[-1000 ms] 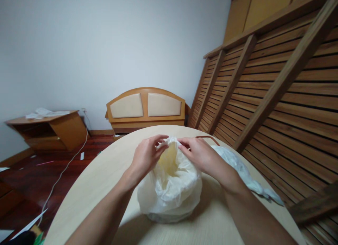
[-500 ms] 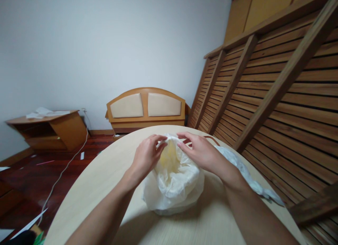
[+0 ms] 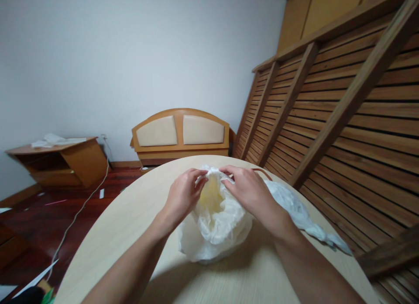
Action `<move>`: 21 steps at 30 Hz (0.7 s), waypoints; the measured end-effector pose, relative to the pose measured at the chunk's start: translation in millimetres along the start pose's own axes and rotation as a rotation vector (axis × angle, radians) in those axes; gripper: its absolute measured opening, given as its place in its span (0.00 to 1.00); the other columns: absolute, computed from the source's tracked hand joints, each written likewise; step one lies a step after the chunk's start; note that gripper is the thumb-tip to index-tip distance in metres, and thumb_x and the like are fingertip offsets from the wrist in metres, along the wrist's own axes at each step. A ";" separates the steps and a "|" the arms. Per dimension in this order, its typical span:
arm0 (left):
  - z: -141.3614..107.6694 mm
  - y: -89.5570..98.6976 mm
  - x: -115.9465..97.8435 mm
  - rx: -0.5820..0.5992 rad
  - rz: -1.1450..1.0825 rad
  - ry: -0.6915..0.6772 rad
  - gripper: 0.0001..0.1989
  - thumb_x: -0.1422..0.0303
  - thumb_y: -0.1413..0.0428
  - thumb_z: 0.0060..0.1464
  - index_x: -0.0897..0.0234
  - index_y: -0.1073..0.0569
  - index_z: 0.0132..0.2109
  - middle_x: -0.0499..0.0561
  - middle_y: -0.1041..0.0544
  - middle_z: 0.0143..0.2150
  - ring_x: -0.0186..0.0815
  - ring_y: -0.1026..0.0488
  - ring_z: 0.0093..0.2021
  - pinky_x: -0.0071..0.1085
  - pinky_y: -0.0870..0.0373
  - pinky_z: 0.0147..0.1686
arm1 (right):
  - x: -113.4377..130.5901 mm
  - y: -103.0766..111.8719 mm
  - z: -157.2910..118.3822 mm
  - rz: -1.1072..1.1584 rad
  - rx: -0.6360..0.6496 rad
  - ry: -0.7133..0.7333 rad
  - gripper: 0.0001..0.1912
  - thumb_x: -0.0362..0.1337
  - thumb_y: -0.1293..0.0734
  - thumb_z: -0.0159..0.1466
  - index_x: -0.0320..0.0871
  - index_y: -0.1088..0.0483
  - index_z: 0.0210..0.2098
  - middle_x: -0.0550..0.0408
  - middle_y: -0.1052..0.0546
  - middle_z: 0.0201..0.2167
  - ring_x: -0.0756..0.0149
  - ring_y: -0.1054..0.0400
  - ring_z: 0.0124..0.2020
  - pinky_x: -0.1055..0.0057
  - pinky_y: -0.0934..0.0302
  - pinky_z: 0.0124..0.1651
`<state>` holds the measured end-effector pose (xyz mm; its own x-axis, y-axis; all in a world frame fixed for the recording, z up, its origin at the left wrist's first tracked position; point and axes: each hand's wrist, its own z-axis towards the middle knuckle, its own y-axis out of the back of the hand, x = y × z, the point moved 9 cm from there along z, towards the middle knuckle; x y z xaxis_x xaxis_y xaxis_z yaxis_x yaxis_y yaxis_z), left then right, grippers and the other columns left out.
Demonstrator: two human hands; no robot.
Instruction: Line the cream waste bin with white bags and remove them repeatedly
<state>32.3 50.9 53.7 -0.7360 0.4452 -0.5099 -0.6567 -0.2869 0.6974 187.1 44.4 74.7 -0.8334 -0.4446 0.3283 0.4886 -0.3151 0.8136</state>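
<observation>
A thin white plastic bag (image 3: 219, 234) stands on the round table, its mouth open toward me and its edge folded outward. Something yellow shows through inside it; what that is I cannot make out. At the far left of the rim, my left hand (image 3: 186, 188) pinches the bag's edge between thumb and fingers. Opposite it, my right hand (image 3: 247, 188) grips the far right part of the same edge. The two hands are a short way apart, with a bit of gathered rim between them.
On the pale round table (image 3: 131, 221), a crumpled whitish plastic bag (image 3: 294, 205) lies right of my right hand, near a brown curved strip (image 3: 262, 171). A slatted wooden frame (image 3: 327, 133) leans at the right. Behind are a headboard (image 3: 180, 129) and a low cabinet (image 3: 72, 164).
My right hand's fingers have closed in on the bag's far rim, and the rim there is more gathered. My left hand has hardly moved.
</observation>
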 end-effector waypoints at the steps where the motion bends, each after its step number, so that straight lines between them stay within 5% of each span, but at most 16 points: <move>1: -0.3 -0.6 0.7 0.005 0.001 0.003 0.11 0.68 0.44 0.62 0.60 0.21 0.49 0.53 0.19 0.44 0.37 0.24 0.36 0.30 0.31 0.35 | 0.6 0.1 0.4 0.006 -0.002 0.006 0.16 0.32 0.34 0.66 0.48 0.23 0.52 0.52 0.17 0.47 0.56 0.23 0.49 0.64 0.34 0.54; 6: -6.0 -5.8 -0.6 0.062 0.060 -0.005 0.14 0.67 0.47 0.63 0.62 0.24 0.53 0.57 0.25 0.49 0.41 0.24 0.43 0.36 0.27 0.42 | 2.6 -0.7 0.5 -0.013 0.020 0.009 0.15 0.33 0.33 0.66 0.49 0.22 0.51 0.52 0.17 0.47 0.56 0.23 0.48 0.63 0.33 0.53; 12: -10.6 10.4 -19.1 -0.089 0.127 -0.133 0.26 0.62 0.37 0.54 0.64 0.29 0.58 0.64 0.35 0.61 0.51 0.33 0.61 0.48 0.34 0.60 | 14.6 -2.6 -0.3 -0.007 0.065 0.052 0.14 0.33 0.33 0.66 0.48 0.22 0.50 0.51 0.17 0.45 0.54 0.22 0.47 0.60 0.32 0.51; 16: -5.1 2.0 -15.5 0.008 0.075 -0.107 0.10 0.66 0.43 0.61 0.59 0.23 0.49 0.55 0.23 0.51 0.41 0.24 0.47 0.35 0.28 0.48 | 20.2 -5.1 -0.6 0.067 0.091 0.104 0.13 0.34 0.33 0.67 0.50 0.22 0.49 0.53 0.17 0.44 0.57 0.22 0.46 0.63 0.31 0.50; 21: -2.2 -3.7 0.2 0.072 0.139 0.054 0.09 0.70 0.45 0.61 0.59 0.21 0.45 0.52 0.17 0.42 0.40 0.21 0.39 0.30 0.31 0.38 | 10.7 -3.1 -9.7 0.052 0.076 0.132 0.24 0.37 0.29 0.62 0.44 0.29 0.58 0.47 0.23 0.56 0.52 0.28 0.57 0.55 0.36 0.61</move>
<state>34.2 50.2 50.0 -0.8283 0.3581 -0.4308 -0.5356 -0.2807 0.7965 179.2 32.4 71.1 -0.7640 -0.5665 0.3088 0.5047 -0.2265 0.8331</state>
